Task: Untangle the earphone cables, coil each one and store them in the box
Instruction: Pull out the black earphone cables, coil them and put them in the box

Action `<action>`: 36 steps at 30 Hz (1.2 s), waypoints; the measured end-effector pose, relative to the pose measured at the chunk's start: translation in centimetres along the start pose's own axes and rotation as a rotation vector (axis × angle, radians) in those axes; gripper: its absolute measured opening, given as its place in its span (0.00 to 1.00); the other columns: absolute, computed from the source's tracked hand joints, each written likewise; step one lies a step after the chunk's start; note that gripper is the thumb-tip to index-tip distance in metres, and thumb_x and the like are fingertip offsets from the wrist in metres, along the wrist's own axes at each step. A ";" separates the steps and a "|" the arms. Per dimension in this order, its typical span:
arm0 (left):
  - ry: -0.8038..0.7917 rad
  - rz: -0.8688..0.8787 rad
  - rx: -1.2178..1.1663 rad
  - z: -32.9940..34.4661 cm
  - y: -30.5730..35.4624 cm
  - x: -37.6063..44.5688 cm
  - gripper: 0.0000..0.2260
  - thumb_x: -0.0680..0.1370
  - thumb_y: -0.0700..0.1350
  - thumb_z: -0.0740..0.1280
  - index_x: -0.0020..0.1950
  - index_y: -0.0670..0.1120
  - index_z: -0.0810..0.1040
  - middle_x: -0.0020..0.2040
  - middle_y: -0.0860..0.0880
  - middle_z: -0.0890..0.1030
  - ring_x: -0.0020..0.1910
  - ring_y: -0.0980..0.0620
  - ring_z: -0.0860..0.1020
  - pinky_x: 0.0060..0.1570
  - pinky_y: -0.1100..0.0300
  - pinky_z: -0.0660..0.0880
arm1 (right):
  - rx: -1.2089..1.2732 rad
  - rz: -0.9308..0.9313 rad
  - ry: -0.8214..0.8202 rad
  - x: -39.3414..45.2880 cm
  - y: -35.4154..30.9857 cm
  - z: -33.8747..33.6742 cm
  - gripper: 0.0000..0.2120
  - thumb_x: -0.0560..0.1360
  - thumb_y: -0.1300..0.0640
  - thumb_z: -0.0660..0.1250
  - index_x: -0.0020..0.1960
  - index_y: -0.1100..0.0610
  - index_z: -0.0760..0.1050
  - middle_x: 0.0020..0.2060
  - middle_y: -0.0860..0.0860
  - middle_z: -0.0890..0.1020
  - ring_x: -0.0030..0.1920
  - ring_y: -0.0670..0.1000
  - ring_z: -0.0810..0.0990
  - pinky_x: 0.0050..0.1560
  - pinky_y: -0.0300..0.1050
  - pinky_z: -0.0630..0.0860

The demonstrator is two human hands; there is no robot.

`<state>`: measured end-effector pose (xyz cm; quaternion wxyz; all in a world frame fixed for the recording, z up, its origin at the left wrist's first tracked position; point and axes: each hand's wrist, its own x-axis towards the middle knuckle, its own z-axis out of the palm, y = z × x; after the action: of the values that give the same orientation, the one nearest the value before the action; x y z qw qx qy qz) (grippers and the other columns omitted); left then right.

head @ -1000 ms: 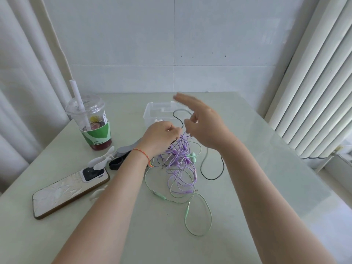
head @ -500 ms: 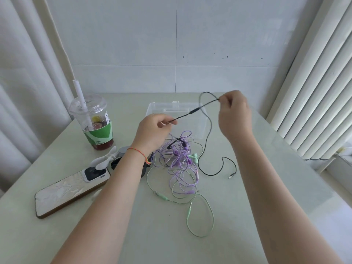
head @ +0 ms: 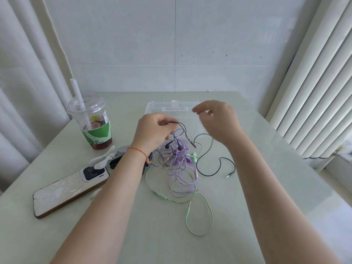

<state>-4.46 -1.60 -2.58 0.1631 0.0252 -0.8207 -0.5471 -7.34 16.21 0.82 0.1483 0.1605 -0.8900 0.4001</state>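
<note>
Pinching grip: left hand point(head: 152, 130) holds the limp, light black cable point(head: 204, 151) mid-frame; right hand point(head: 219, 119) hovers, loosely curled, empty.

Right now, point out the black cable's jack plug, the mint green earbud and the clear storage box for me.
black cable's jack plug point(head: 230, 175), head view, on the metal tip.
mint green earbud point(head: 193, 154), head view, on the bud's body.
clear storage box point(head: 152, 107), head view, on its left rim.

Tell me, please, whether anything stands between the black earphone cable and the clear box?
Mostly the tangle: the black cable, pinched by the left hand, still runs through the purple cable. The right hand hovers over the clear box.
</note>
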 end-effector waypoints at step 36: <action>-0.047 0.023 -0.131 -0.6 0.8 0.0 0.08 0.78 0.42 0.66 0.40 0.47 0.81 0.31 0.50 0.77 0.34 0.53 0.75 0.41 0.59 0.73 | 0.662 0.188 0.287 -0.4 -1.4 -1.4 0.11 0.79 0.55 0.63 0.39 0.53 0.77 0.26 0.52 0.65 0.26 0.50 0.61 0.28 0.40 0.60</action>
<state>-4.23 -1.80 -1.67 0.1513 -0.0077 -0.7870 -0.5981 -6.25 16.47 2.46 0.1741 0.0594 -0.6937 0.6964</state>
